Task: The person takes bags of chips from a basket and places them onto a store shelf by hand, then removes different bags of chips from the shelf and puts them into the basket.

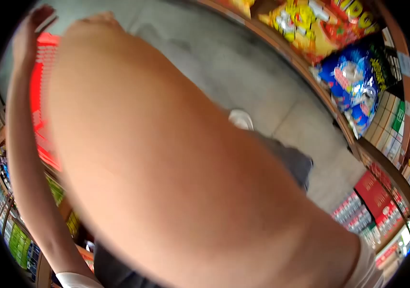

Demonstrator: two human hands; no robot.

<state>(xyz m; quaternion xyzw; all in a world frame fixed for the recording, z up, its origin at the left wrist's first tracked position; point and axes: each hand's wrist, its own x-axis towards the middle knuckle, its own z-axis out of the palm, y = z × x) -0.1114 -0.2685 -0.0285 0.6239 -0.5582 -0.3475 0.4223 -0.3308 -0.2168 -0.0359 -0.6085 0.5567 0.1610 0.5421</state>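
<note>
My left hand [38, 19] is at the far upper left, just above a red plastic shopping basket [37, 96]. Its fingers look stretched out with gaps between them, and nothing shows in them. My right forearm crosses the whole middle of the view, very close to the camera, and hides much of the basket. Only a small part of my right hand [100, 20] shows past the forearm's far end, beside the basket's upper end. Its fingers are mostly hidden and blurred, so a grip cannot be made out.
A shelf along the right holds a yellow snack bag [310, 24], a blue snack bag [351, 81] and red boxes [373, 192]. More stocked shelves [18, 240] line the lower left. Grey floor [181, 57] runs between them, with a white shoe [241, 119] on it.
</note>
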